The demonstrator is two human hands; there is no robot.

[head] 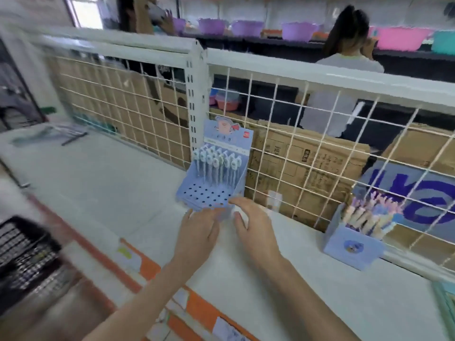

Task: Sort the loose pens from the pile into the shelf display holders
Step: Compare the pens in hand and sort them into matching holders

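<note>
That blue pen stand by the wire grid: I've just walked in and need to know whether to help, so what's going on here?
A person is reaching both hands to the front of the blue pen stand on the white shelf. The left hand and right hand touch its front edge with relaxed fingers; the blur hides whether either holds a pen. Pens fill the stand's back rows, the front holes are empty. A second blue holder with pastel pens stands to the right.

Cardboard boxes [305, 163]: dark printed lines, too blurred to read.
Blue sign [418, 193]: large dark-blue letters, partly hidden, unreadable.
</note>
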